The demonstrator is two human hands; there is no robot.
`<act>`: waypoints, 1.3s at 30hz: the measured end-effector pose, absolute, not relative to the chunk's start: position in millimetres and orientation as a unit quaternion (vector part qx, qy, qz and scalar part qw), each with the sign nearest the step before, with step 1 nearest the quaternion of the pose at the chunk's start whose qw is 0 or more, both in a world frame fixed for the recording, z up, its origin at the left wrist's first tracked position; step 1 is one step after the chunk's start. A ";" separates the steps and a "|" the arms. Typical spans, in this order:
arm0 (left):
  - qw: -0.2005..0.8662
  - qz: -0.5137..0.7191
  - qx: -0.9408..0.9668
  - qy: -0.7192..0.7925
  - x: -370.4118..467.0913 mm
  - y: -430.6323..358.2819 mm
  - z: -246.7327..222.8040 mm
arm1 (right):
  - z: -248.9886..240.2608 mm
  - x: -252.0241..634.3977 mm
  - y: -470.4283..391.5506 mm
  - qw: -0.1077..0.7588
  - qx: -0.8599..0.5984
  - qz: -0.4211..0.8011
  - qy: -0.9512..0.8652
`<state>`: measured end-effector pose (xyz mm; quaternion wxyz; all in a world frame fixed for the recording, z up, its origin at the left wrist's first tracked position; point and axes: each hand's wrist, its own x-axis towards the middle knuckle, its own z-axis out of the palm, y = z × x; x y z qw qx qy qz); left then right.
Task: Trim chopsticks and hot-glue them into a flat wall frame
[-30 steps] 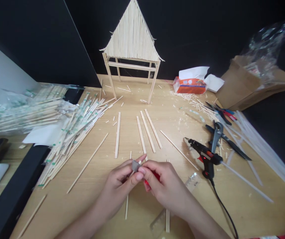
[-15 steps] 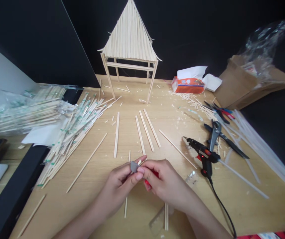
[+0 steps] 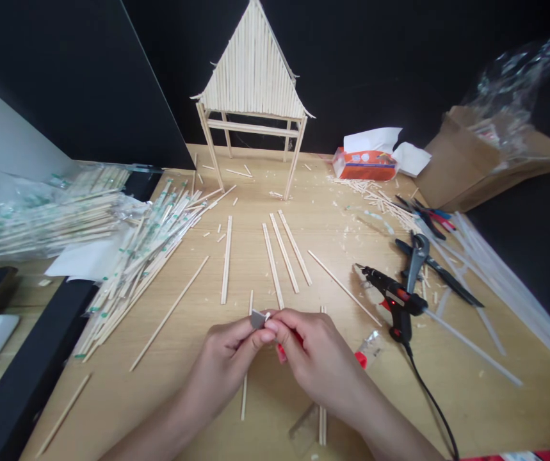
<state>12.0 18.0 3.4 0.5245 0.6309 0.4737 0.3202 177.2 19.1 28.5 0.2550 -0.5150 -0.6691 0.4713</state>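
My left hand (image 3: 229, 346) is closed, thumb and fingers pinching a small flat grey piece (image 3: 258, 319). Its kind does not show. Beside it, the pale tip of a wooden stick (image 3: 267, 316) pokes out between the fingertips. My right hand (image 3: 315, 352) is also closed, its thumb and forefinger meeting the left fingertips. A red object (image 3: 282, 353) shows under its fingers, mostly hidden by the hand. Under my hands lie a single stick (image 3: 244, 397), a paired stick (image 3: 323, 426) and a clear ruler (image 3: 305, 426), partly covered by the right wrist.
A stick-built house model (image 3: 253, 77) stands at the back. Several sticks, such as a paired one (image 3: 226, 259), lie mid-table. Bagged sticks (image 3: 135, 250) are at left. On the right are a glue gun (image 3: 394, 294), pliers (image 3: 416, 259), a tissue pack (image 3: 365, 164) and a cardboard box (image 3: 486, 166).
Both hands stay together, with their fingers slightly shifted. Less of the stick tip shows above the fingertips. A red part now appears to the right of my right hand.
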 end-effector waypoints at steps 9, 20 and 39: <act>0.504 0.318 0.606 0.526 13.3 20.0 1.3 | 25.6 174.3 17.7 0.272 -0.531 0.532 -0.601; 0.581 0.268 0.603 0.476 10.7 18.6 1.1 | 21.8 184.2 23.9 0.226 -0.504 0.599 -0.579; 0.539 0.332 0.603 0.486 15.5 18.2 4.2 | 27.7 177.6 21.6 0.251 -0.517 0.492 -0.654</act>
